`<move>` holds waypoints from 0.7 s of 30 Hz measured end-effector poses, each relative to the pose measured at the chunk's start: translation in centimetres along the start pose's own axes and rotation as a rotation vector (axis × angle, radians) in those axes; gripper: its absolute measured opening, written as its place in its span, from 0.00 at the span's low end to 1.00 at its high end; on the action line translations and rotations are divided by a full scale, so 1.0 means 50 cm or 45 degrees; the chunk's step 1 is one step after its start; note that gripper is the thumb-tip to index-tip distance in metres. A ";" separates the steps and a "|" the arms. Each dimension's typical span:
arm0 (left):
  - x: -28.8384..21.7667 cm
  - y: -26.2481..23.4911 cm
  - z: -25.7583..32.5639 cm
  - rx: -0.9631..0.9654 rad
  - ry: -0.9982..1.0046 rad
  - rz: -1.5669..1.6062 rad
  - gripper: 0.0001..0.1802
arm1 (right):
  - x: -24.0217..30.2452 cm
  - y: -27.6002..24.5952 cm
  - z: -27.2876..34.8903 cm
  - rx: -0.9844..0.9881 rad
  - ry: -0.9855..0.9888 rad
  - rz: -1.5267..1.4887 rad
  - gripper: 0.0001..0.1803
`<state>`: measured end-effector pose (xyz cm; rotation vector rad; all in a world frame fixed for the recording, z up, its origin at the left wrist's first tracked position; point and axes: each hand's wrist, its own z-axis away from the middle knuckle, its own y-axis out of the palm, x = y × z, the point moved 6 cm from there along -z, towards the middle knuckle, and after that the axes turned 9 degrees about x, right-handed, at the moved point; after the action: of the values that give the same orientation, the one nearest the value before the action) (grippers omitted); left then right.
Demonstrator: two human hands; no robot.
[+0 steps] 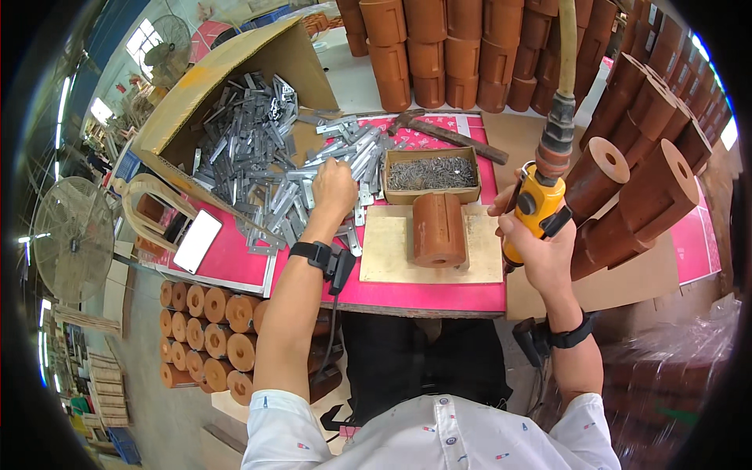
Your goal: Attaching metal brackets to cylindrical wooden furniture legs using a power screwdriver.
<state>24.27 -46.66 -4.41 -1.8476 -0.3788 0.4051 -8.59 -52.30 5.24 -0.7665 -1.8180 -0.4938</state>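
My left hand [334,186] is closed, its fingertips down among the flat metal brackets [294,200] that spill across the table. What its fingers pinch, if anything, is hidden. My right hand [540,254] grips a yellow power screwdriver [539,202], whose hose rises from its upper end and whose tip points down. Between my hands a reddish-brown wooden cylinder [439,231] with grooved sides lies on a pale board [384,258], its bored end toward me. Just behind it stands a small cardboard box [394,192] full of loose screws [433,172].
A hammer [454,135] lies behind the screw box. At left, a large tipped carton [176,102] pours out brackets, near a phone [197,241] with a white screen. Brown cylinders [427,55] stand stacked at the back and right; more [215,338] are piled below the table's left edge.
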 end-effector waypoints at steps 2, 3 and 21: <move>0.007 -0.016 0.002 -0.029 -0.051 0.111 0.10 | 0.003 -0.001 -0.002 -0.005 0.013 -0.012 0.27; 0.012 -0.028 0.003 -0.062 -0.102 0.224 0.11 | 0.003 -0.002 -0.003 -0.005 0.017 -0.008 0.27; -0.231 -0.112 -0.010 0.629 0.261 1.308 0.09 | 0.004 0.015 -0.034 -0.003 -0.002 -0.042 0.23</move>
<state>13.92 -50.59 2.07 -1.4436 0.7966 0.8896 -6.98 -52.81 6.03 -0.7397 -1.8345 -0.5174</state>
